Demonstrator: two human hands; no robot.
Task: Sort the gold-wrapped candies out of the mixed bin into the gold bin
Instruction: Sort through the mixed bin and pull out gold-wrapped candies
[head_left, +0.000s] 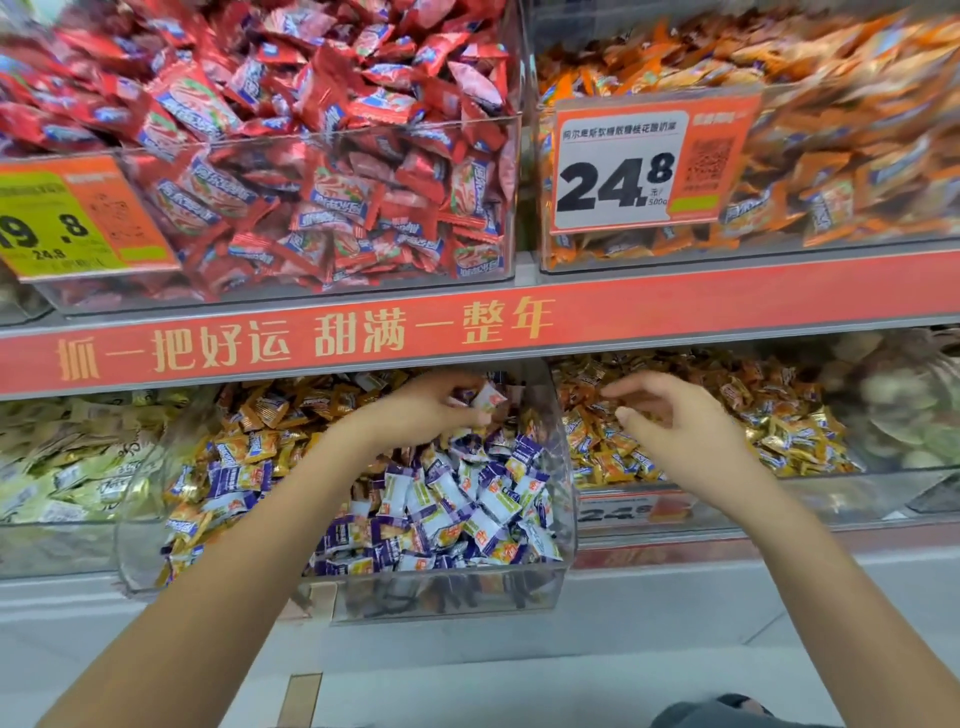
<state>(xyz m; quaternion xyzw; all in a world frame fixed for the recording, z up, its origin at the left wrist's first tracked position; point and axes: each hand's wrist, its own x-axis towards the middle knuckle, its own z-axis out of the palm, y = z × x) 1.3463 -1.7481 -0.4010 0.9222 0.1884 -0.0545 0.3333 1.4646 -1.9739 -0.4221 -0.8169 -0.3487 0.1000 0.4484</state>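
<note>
The mixed bin (563, 499) is a clear plastic bin on the lower shelf, holding purple-and-white candies (467, 499) with gold-wrapped candies (244, 447) on its left side. My left hand (431, 410) reaches into its back and pinches a white-wrapped candy (488, 399) between the fingertips. To the right stands the gold bin (779, 493), filled with gold candies (779, 415). My right hand (675, 421) hovers over the gold bin's left part, fingers spread and loosely bent, with nothing visibly held.
A red shelf strip (467, 332) with gold lettering overhangs both bins closely. Above it stand a bin of red candies (311, 156) and a bin of orange candies (779, 156) with a price tag (649, 166). Pale green candies (62, 467) lie far left.
</note>
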